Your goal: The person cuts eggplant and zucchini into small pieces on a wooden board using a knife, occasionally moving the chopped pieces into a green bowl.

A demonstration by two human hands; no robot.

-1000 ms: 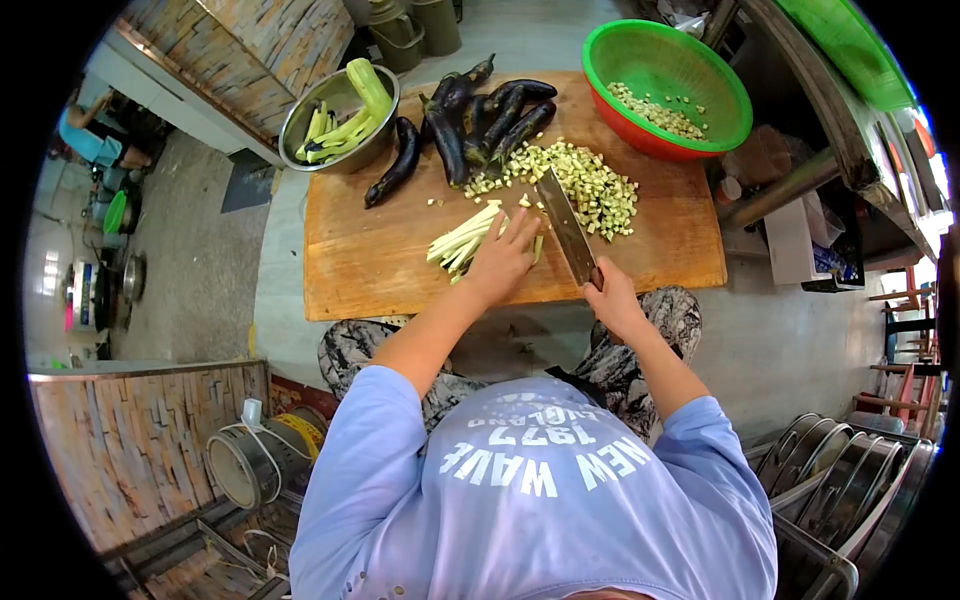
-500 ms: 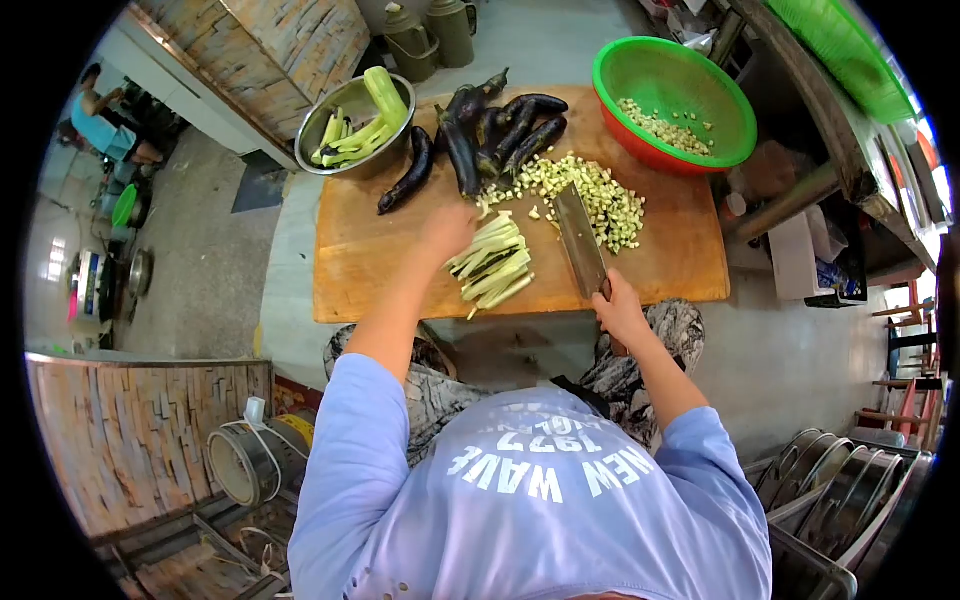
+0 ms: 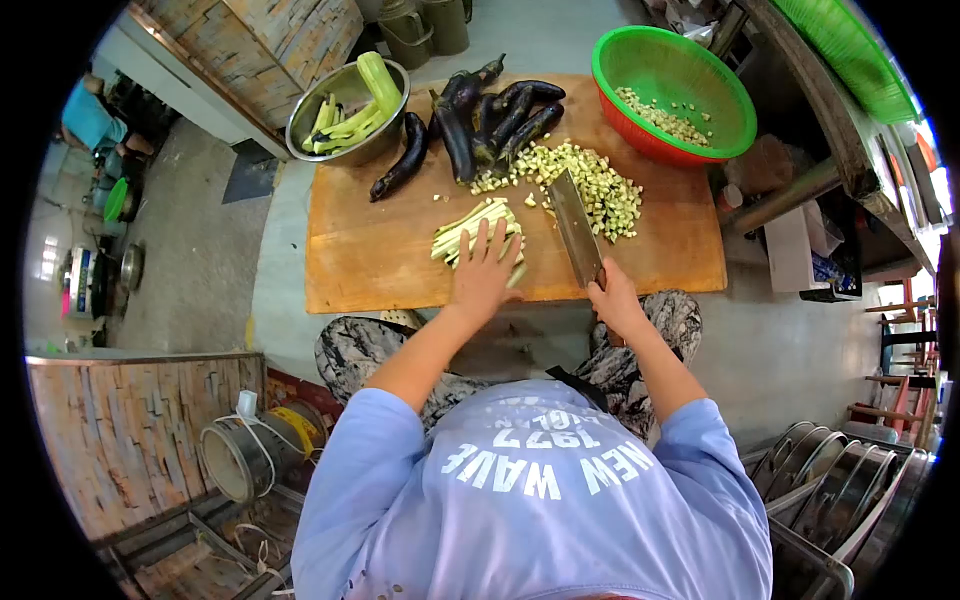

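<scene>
My left hand (image 3: 484, 272) lies with fingers spread over the near end of a bundle of pale green strips (image 3: 462, 232) on the wooden board (image 3: 370, 260). My right hand (image 3: 615, 297) is closed round the handle of a cleaver (image 3: 575, 228), whose blade rests beside a heap of diced pieces (image 3: 600, 190). Several dark eggplants (image 3: 455, 138) lie at the back of the board. To their left, a metal bowl (image 3: 398, 108) holds pale green peeled pieces (image 3: 378, 84). More diced pieces (image 3: 665, 120) are in a green basket (image 3: 738, 110) at the right.
Under the green basket sits a red one (image 3: 640, 135). A wooden shelf frame (image 3: 835, 130) stands at the right. Two flasks (image 3: 405, 32) are behind the board. A co-worker (image 3: 90, 118) is far left. Metal racks (image 3: 845, 490) stand at the lower right.
My left hand has moved from the strips' far end to their near end, and its fingers have spread. The strips lie slightly further left and back. My right hand still holds the cleaver.
</scene>
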